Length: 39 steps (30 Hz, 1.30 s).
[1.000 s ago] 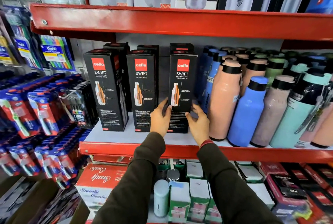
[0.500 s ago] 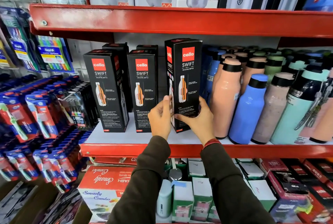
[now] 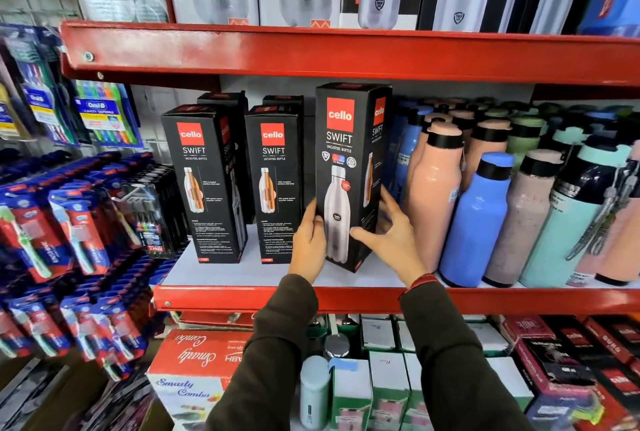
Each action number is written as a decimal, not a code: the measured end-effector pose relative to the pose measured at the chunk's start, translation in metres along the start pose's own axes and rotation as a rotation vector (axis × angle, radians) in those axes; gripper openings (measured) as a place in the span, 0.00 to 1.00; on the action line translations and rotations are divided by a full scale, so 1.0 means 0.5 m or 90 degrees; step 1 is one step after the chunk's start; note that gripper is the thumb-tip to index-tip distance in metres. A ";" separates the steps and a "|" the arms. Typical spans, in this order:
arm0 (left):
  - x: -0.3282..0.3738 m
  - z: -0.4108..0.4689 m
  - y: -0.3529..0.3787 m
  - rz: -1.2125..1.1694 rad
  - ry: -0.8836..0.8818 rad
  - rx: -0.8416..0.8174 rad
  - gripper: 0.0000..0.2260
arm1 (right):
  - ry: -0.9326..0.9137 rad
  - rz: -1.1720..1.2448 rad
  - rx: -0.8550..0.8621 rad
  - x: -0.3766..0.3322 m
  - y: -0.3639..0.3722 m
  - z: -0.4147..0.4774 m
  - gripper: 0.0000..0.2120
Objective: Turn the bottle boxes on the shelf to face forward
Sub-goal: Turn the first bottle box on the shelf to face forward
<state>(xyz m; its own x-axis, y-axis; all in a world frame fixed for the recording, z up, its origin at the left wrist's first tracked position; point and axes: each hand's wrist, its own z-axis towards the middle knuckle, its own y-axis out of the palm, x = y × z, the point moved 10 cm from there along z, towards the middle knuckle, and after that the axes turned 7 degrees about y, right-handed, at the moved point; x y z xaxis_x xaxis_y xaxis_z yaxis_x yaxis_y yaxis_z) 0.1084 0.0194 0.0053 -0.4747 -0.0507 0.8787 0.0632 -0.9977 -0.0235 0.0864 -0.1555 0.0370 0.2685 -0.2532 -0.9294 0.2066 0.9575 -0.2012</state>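
Note:
Three black Cello Swift bottle boxes stand in the front row on the white shelf board (image 3: 221, 274). The right box (image 3: 346, 139) sits tilted near the shelf's front, its face with the large steel bottle picture turned toward me. My left hand (image 3: 308, 243) grips its lower left edge. My right hand (image 3: 388, 240) holds its lower right corner, thumb on the front, fingers spread on the side. The left box (image 3: 202, 184) and the middle box (image 3: 275, 184) show a face with a small orange bottle and text. More black boxes stand behind them.
Loose bottles in peach (image 3: 433, 195), blue (image 3: 478, 219) and mint crowd the shelf right of the held box. A red shelf edge (image 3: 311, 53) runs overhead with Modware boxes above. Toothbrush packs (image 3: 69, 222) hang at the left. Small boxes fill the shelf below.
The right box was lifted from its spot and rotated; the small orange-bottle face has swung to the right side and the large steel-bottle face now points at me. Both hands shifted with it.

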 end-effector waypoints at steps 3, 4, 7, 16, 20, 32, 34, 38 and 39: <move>-0.001 -0.004 0.002 -0.009 0.015 -0.006 0.20 | -0.008 0.018 -0.030 0.005 0.001 0.001 0.44; 0.001 -0.005 0.003 -0.003 0.026 -0.005 0.20 | -0.011 0.017 -0.039 0.006 0.002 0.003 0.43; 0.014 -0.010 0.008 0.023 0.059 -0.002 0.20 | -0.016 0.012 -0.051 0.010 0.004 0.006 0.38; -0.006 -0.009 0.029 0.114 0.035 0.011 0.21 | 0.008 -0.095 -0.035 0.045 0.022 0.028 0.36; -0.011 -0.006 0.032 0.137 0.034 0.021 0.21 | 0.036 -0.113 -0.030 0.065 0.027 0.041 0.36; -0.023 0.005 0.027 0.142 0.010 0.014 0.20 | 0.046 -0.108 -0.006 0.086 0.036 0.055 0.36; -0.026 0.006 0.026 0.137 0.003 0.012 0.19 | 0.041 -0.125 0.013 0.086 0.032 0.054 0.35; -0.029 0.006 0.025 0.152 -0.005 0.007 0.20 | 0.034 -0.132 0.070 0.084 0.021 0.045 0.30; -0.028 0.004 0.025 0.170 0.002 0.007 0.21 | 0.025 -0.128 0.102 0.082 0.013 0.039 0.27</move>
<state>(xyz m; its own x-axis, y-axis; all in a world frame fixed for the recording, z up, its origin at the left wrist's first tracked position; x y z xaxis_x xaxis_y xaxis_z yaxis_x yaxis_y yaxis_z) 0.1177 0.0078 -0.0061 -0.4426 -0.3129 0.8404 0.1962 -0.9482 -0.2498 0.1171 -0.1625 0.0036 0.1705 -0.4282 -0.8875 0.3999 0.8532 -0.3348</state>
